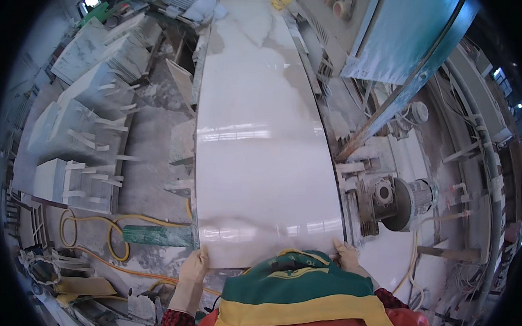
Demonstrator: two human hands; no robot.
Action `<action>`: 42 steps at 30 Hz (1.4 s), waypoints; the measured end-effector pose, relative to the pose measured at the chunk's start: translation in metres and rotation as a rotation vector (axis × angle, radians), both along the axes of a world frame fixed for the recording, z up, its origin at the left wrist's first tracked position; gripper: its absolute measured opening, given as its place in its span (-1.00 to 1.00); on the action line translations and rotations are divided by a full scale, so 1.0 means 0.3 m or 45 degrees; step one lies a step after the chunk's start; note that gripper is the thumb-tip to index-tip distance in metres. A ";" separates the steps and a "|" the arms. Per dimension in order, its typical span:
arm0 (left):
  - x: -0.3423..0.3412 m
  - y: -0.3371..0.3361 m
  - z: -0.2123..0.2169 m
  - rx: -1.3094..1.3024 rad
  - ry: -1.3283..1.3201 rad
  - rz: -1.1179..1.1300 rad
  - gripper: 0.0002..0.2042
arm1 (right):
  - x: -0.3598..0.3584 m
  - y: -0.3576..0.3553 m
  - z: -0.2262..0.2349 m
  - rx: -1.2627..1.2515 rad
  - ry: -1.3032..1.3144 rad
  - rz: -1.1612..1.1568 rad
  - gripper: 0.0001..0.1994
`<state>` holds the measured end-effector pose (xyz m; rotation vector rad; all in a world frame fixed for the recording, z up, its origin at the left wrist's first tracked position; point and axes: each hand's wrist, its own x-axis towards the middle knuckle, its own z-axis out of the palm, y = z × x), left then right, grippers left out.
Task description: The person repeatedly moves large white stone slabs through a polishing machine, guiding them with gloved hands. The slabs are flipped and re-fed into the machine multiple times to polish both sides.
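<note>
A long, glossy white surface point(266, 181), which looks like polished stone slab, runs away from my body down the middle of the view. Light reflects off it in bands, and wet-looking tan patches lie toward its far end. My left hand point(196, 266), in a pale glove, grips the near left corner. At the near right corner, my right hand point(345, 254), also gloved, closes on the edge. Fingers of both hands partly disappear at the edges. My green and yellow apron point(296, 284) hides part of the near edge between the hands.
Strapped stacks of pale slabs point(78, 137) stand at the left. A yellow hose point(145, 274) winds over the floor by a green beam point(156, 235). A motor point(408, 201) sits close on the right, below a slanting post point(391, 110) and blue panel point(403, 38).
</note>
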<state>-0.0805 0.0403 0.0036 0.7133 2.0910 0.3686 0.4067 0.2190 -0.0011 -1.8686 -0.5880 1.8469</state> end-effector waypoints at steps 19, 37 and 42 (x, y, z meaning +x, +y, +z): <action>-0.068 -0.089 0.134 -0.065 0.070 -0.028 -0.20 | -0.445 0.140 0.129 1.090 -0.020 1.258 -0.78; 0.361 -0.968 0.049 0.039 -0.105 0.739 -0.26 | -0.848 0.133 0.021 2.401 -0.209 2.082 -0.15; 0.594 -1.233 -0.115 0.034 0.055 1.050 -0.31 | -0.913 0.122 0.043 2.395 -0.161 2.141 -0.21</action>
